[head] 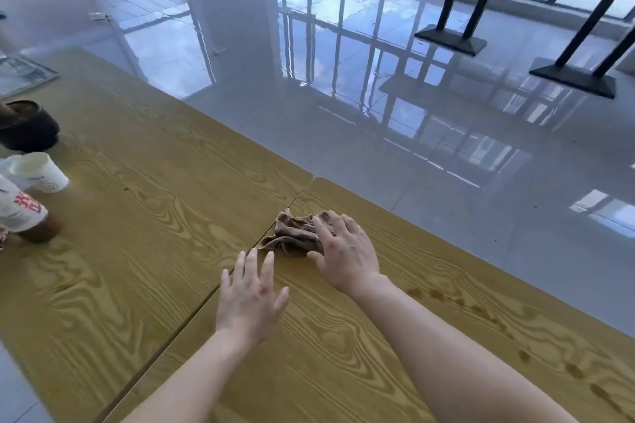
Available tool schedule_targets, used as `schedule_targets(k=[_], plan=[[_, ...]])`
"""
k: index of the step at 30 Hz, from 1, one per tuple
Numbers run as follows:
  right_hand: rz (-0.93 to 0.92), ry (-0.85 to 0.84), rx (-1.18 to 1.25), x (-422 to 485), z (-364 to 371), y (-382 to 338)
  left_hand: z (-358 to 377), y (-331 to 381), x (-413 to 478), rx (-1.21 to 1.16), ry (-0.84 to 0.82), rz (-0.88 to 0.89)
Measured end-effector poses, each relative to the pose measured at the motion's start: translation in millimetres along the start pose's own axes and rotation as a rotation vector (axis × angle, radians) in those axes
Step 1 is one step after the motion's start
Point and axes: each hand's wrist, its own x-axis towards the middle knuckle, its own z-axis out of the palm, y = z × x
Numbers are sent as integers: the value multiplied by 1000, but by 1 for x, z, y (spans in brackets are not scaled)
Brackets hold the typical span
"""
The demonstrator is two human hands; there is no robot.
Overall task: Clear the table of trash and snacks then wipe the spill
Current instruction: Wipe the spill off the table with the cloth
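Observation:
A crumpled brown cloth point(292, 233) lies on the wooden table point(154, 182), right by the seam between two tabletops. My right hand point(343, 251) rests on the cloth's right side, its fingers spread over it. My left hand point(251, 295) hovers flat just below the cloth, fingers apart and holding nothing. A trail of brown spill drops point(481, 316) runs along the table's right part, toward the near right edge.
At the left edge stand a dark bowl point(27, 129), a white paper cup point(41, 172) lying tipped, and a white wrapper with red print point(17, 206). A flat printed sheet point(20, 74) lies far left. Glossy floor and black table legs point(457, 3) lie beyond.

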Motion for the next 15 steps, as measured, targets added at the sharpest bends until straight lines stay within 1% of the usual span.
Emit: schedule_targets(k=[4, 7, 9, 11, 13, 15], plan=[[-43, -81, -6, 17, 15, -5, 23, -8, -8, 30, -13, 23], [-65, -140, -67, 20, 26, -8, 35, -13, -13, 40, 1, 57], [-79, -118, -127, 21, 30, -9, 42, -16, -14, 32, 7, 57], [-88, -51, -150, 24, 27, -12, 44, -18, -14, 14, 18, 54], [-78, 2, -134, 31, 19, -15, 43, -17, -14, 5, 9, 57], [-67, 24, -69, 36, 9, -18, 43, -17, -14, 12, 1, 63]])
